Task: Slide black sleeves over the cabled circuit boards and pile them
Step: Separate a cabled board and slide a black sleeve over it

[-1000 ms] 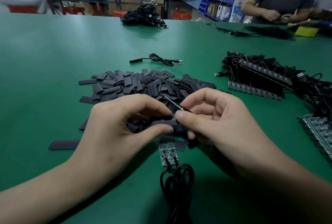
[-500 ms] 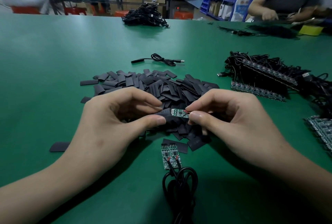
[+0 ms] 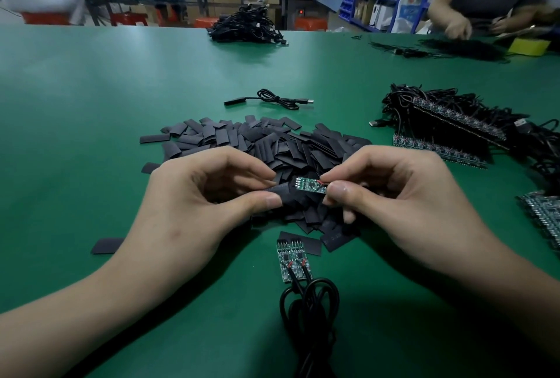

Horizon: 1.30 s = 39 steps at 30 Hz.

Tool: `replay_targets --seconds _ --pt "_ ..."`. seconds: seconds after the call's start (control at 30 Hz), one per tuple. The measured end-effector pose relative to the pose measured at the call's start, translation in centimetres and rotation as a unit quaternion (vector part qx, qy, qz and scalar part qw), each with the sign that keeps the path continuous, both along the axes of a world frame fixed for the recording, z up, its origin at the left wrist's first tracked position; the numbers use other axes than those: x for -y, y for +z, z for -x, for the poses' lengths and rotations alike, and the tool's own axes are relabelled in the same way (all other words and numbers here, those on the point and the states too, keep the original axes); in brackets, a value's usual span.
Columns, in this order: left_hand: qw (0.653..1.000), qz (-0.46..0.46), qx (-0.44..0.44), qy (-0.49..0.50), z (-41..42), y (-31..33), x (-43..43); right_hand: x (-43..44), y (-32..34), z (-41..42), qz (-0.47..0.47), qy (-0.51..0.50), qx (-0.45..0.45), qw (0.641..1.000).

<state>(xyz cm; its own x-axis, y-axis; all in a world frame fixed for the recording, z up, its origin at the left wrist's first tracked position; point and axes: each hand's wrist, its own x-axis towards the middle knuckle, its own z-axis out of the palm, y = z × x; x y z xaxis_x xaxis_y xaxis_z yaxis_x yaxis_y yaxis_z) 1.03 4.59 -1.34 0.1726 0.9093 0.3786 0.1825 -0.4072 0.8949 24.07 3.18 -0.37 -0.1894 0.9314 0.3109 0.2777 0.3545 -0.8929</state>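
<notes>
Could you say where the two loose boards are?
Head view, bottom centre: the boards lie side by side on the table, nearer than the sleeve pile, with cables coiled nearer still.

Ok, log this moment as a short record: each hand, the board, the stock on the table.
Left hand: pinches a black sleeve
Right hand: pinches a bare circuit board at its cabled end
Fit: board's free end at the sleeve's mouth, not yet covered
Sleeve pile: loose on the green table, behind the hands
Waiting boards: two, bare, side by side, nearest the person
Cabled stack: on the right
</notes>
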Motion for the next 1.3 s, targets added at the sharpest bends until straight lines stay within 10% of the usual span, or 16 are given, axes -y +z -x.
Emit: replay_targets --seconds 0.57,1.3 --pt "0.959 -0.179 -0.218 0.018 0.5 0.6 0.7 -0.3 0.2 -0.3 0.066 0.046 0.006 0.997" --pt "0.990 -0.116 -0.079 -0.011 0.0 0.0 0.8 1.2 0.1 0.7 -0.123 -0.004 0.119 0.985"
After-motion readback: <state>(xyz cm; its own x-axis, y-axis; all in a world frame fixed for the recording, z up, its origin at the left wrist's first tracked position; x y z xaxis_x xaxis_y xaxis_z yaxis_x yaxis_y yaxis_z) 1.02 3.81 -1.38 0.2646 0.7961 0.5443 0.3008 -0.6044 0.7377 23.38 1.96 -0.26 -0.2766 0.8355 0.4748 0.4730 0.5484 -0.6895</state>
